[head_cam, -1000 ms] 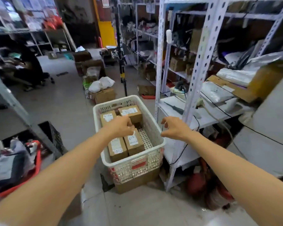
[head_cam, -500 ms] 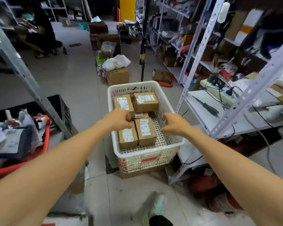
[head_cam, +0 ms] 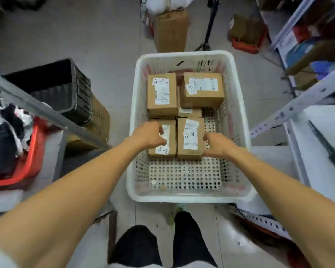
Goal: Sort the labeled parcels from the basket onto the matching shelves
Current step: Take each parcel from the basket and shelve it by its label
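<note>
A white plastic basket [head_cam: 182,198] stands on the floor in front of me and holds several brown parcels. The far-left parcel [head_cam: 161,93] reads A-2, and the far-right parcel [head_cam: 202,88] also carries labels. My left hand [head_cam: 147,136] lies on the near-left parcel [head_cam: 168,149], fingers curled over its label; whether it grips is unclear. My right hand [head_cam: 216,144] curls against the right side of the near-right A-2 parcel [head_cam: 190,136]. A smaller parcel [head_cam: 190,112] lies partly hidden between them.
A white metal shelf [head_cam: 317,147] with a black screwdriver [head_cam: 325,146] is on the right. On the left are a grey shelf post [head_cam: 37,105], a black crate [head_cam: 66,88] and a red bin [head_cam: 27,165]. A cardboard box [head_cam: 170,29] and a tripod [head_cam: 209,26] stand behind the basket.
My view has tilted down over the basket. Both hands have dropped from above it onto the two near parcels.
</note>
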Motion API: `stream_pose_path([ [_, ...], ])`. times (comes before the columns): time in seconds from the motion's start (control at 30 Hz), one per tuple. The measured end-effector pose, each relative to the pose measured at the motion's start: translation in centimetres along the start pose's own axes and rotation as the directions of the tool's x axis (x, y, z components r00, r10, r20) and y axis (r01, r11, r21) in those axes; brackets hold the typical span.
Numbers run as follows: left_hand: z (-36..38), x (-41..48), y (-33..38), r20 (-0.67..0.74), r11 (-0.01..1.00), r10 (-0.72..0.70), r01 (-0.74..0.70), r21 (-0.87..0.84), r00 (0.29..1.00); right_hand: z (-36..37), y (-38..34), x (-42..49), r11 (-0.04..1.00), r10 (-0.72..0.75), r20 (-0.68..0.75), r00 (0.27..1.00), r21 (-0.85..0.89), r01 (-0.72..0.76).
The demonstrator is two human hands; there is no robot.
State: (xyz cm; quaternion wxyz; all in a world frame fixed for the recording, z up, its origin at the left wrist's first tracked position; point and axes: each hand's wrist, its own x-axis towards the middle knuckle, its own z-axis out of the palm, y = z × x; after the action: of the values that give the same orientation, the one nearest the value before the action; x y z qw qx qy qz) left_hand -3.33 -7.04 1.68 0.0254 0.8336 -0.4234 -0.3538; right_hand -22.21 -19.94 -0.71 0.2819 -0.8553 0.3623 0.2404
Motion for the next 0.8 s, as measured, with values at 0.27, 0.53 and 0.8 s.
stream_pose_path([
  [0.27,8.8,12.0,1.0,0.105,0.992,-0.098,0.106,-0.07,0.99,5.6,6.9,8.4,0.993,0.101,0.106,0.989,0.041,-0.106],
  [0.53,16.1,19.2,1.2,0.085,0.957,-0.167,0.182,-0.227,0.982,11.0,10.2,15.3,0.932,0.231,0.003,0.973,0.288,-0.222],
  [0.8,20.6,21.2,2.3,-0.016,0.921,-0.238,0.22,-0.323,0.971,14.6,11.0,19.4,0.767,0.334,-0.005,0.943,0.583,-0.269],
])
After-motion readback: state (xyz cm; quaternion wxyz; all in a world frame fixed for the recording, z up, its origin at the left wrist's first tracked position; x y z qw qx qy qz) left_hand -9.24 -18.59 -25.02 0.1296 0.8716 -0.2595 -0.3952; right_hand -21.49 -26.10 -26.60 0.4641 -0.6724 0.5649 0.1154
